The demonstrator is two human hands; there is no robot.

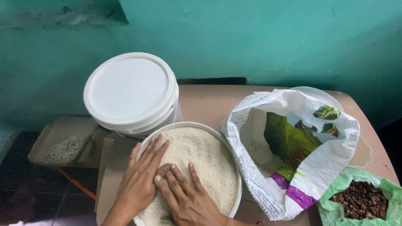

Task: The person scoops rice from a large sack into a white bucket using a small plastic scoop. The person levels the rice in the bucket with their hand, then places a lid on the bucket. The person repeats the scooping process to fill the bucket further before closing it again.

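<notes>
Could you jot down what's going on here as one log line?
left hand: flat on rice | right hand: flat on rice | bucket: full | printed sack: open beside it

A home kitchen store: rice tub (pixel 201 146), grain sack (pixel 293 167), teal wall (pixel 251 37).

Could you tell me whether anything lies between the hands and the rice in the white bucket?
Nothing visible does. The left hand and right hand both rest flat, palms down, directly on the rice that fills the open white bucket. The lidded white bucket and open printed sack stand clear of them.
</notes>
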